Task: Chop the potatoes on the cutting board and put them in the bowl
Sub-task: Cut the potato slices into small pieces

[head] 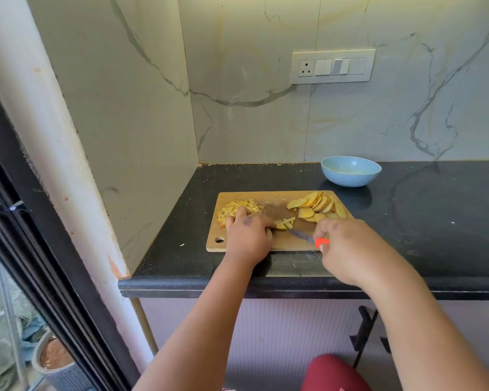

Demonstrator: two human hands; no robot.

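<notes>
At the black counter (435,221) the left hand (247,238) pressed curled fingers onto potato strips (285,223) mid cutting board (280,244), the right hand (347,249) gripped an orange-handled knife (308,237), diced potato (237,210) lay left, slices (316,206) right, and the blue bowl (350,170) stood behind.
</notes>
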